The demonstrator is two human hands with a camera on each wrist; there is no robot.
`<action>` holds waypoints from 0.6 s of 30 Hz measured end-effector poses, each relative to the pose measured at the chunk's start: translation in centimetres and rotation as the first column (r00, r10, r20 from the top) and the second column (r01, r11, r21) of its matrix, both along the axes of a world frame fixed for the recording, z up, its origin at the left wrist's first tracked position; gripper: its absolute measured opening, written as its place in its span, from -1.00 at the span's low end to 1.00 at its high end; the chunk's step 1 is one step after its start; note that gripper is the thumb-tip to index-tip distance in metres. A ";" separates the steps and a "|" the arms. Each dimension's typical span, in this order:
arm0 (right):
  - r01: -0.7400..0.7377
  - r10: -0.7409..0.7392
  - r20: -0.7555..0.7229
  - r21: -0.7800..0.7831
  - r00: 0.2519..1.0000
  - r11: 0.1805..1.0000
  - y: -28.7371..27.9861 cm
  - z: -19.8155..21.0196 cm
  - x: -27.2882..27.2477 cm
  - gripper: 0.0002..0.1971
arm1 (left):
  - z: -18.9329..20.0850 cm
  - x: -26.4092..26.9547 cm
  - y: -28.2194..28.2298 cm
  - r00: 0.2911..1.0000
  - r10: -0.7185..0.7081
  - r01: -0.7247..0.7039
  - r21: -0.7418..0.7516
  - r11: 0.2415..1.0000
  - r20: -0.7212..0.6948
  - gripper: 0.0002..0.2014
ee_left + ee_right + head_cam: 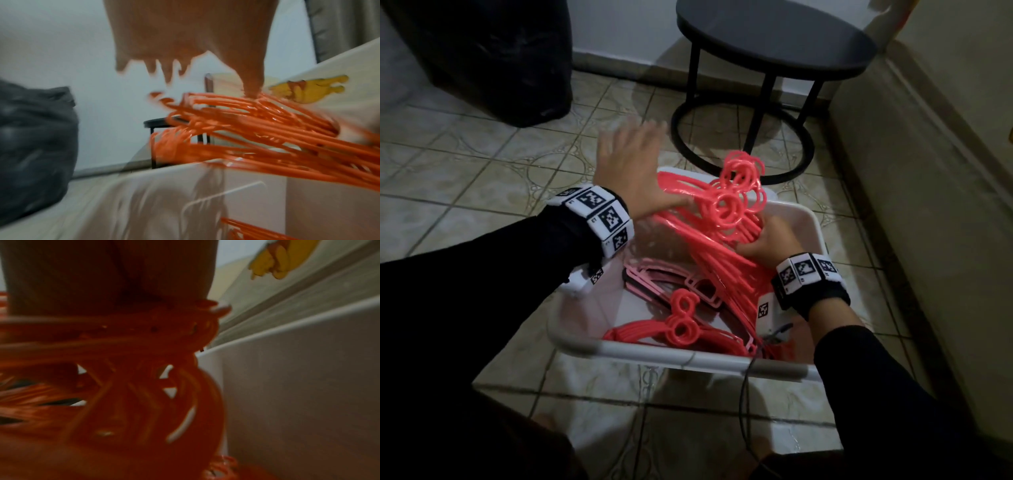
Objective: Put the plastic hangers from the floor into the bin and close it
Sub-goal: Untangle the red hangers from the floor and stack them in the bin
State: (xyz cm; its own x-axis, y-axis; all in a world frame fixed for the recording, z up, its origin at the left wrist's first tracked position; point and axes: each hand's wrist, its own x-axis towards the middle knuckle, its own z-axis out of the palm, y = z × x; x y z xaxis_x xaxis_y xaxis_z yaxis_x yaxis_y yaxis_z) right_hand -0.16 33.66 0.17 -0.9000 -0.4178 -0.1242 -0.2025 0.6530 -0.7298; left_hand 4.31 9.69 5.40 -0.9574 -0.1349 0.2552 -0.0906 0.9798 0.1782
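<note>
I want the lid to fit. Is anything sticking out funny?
Yes. The big bunch of red hangers lies tilted in the bin, its round hooks poking above the far rim. The right hand grips the bunch; the left hand is spread open beside it.

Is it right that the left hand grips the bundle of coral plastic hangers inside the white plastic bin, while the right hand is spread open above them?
The hands are swapped. In the head view the right hand grips the bundle of coral plastic hangers inside the white plastic bin, while the left hand is spread open above them.
</note>
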 end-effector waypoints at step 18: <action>0.172 -0.073 0.242 -0.421 0.967 0.891 -5.8 -1.6 3.3 -0.62 | -5.7 -0.1 6.1 0.947 0.219 -0.184 0.955 -0.234 0.236 -0.08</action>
